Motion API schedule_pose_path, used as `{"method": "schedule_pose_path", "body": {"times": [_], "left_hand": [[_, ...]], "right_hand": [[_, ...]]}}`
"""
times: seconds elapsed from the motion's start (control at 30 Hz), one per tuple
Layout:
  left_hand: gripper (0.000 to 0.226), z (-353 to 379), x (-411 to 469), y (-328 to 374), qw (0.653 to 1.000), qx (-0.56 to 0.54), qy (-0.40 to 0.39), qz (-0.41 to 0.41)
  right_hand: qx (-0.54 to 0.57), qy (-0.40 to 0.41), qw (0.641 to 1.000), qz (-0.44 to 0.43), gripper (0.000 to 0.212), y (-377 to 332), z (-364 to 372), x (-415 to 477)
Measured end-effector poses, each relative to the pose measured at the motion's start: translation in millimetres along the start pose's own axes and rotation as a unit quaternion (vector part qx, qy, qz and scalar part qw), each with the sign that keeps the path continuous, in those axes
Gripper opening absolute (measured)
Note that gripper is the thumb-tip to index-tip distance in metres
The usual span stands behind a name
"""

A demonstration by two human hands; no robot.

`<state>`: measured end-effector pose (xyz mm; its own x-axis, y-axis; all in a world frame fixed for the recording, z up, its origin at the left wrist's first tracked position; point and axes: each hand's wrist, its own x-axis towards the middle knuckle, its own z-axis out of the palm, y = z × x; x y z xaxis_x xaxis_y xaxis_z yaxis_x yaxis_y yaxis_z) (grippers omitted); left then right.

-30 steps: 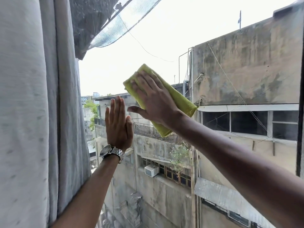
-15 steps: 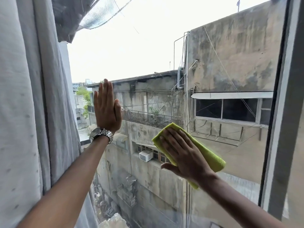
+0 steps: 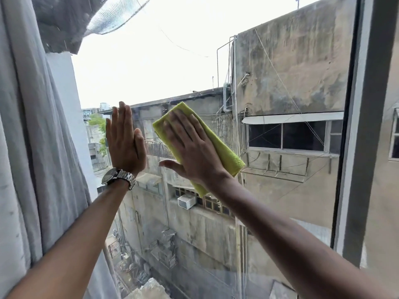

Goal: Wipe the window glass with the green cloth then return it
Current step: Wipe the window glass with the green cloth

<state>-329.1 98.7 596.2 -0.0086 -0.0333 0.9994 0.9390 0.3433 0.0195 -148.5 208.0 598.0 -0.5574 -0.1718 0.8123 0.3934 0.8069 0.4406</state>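
Note:
The green cloth (image 3: 224,152) is folded into a long strip and lies flat against the window glass (image 3: 172,72). My right hand (image 3: 192,147) presses on it with spread fingers, covering its middle; both ends stick out past the hand. My left hand (image 3: 124,139), with a metal watch on the wrist, rests flat and open on the glass just left of the cloth, fingers pointing up, holding nothing.
A grey curtain (image 3: 28,147) hangs along the left edge of the pane. The dark window frame post (image 3: 364,126) stands at the right. Beyond the glass are stained concrete buildings and bright sky.
My right hand has slid the cloth up and to the left from the lower middle of the pane, after an earlier downward stroke. My left hand stays flat on the glass.

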Motion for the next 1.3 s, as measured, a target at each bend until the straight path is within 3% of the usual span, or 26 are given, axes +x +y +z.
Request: {"method": "schedule_pose_path", "body": {"times": [0.23,0.33,0.53,0.7,0.87,1.0,1.2,1.3], "left_hand": [[0.057,-3.2,-0.4,5.3,1.000,0.015,-0.014,-0.005],[0.057,-9.9,-0.3,9.8,0.998,0.056,-0.038,0.010],[0.059,-10.4,0.2,36.1,0.995,0.064,-0.068,-0.033],[0.063,11.5,0.7,56.0,0.998,0.021,-0.055,-0.028],[0.063,16.2,-0.3,50.3,0.999,0.012,-0.031,-0.016],[0.062,15.0,-1.5,52.4,0.999,0.014,-0.027,-0.010],[0.062,11.3,-0.2,51.0,0.998,0.017,-0.051,-0.013],[0.063,10.7,-0.3,48.2,0.998,0.029,-0.064,-0.003]], "right_hand": [[-0.017,-0.011,0.999,0.034,0.091,16.5,23.7,-173.0],[-0.014,-0.028,0.999,0.035,0.089,33.6,8.8,-197.1],[-0.014,-0.018,0.990,0.142,0.091,65.1,-29.4,-113.7],[-0.039,0.005,0.987,0.156,0.098,101.3,-67.2,12.6],[-0.045,0.035,0.991,0.125,0.103,109.3,-64.9,37.9],[-0.025,0.018,0.994,0.104,0.103,94.7,-44.6,-15.9],[-0.014,-0.053,0.997,0.061,0.096,50.8,-5.6,-190.3],[0.017,-0.058,0.996,0.069,0.090,55.3,-8.4,-187.2]]}}
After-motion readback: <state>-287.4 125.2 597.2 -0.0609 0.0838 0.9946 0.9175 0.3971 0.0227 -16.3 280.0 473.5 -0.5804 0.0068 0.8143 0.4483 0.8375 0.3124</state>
